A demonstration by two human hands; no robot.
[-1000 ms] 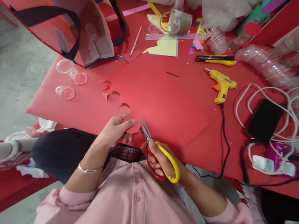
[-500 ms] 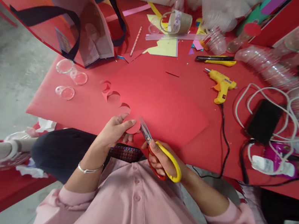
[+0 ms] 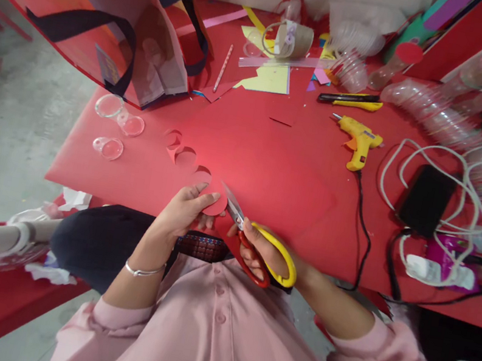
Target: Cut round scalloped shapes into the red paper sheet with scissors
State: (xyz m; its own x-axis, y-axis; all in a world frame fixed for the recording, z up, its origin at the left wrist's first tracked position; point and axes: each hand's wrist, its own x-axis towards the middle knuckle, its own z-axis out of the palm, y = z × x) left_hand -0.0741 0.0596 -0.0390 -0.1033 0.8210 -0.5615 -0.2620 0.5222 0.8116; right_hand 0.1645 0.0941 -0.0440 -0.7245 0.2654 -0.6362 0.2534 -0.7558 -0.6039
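My left hand [image 3: 187, 211] pinches a small red paper circle [image 3: 217, 202] at the near edge of a large red paper sheet [image 3: 266, 166]. My right hand [image 3: 258, 256] grips yellow-and-red scissors [image 3: 257, 246], fingers through the loops. The blades point up-left and meet the circle's right side. Round cut-outs scallop the sheet's left edge [image 3: 184, 159] just above my left hand.
On the red table [image 3: 132, 168]: clear plastic lids [image 3: 110, 147] at left, a red bag with dark straps [image 3: 121, 37] behind, a yellow glue gun [image 3: 358, 140], a utility knife [image 3: 350, 99], a black phone [image 3: 427, 199] among white cables, stacked clear cups [image 3: 437, 115], paper scraps at back.
Both hands keep their grip on the circle and the scissors. The scissor handles have shifted slightly right and down; the view has shifted a little.
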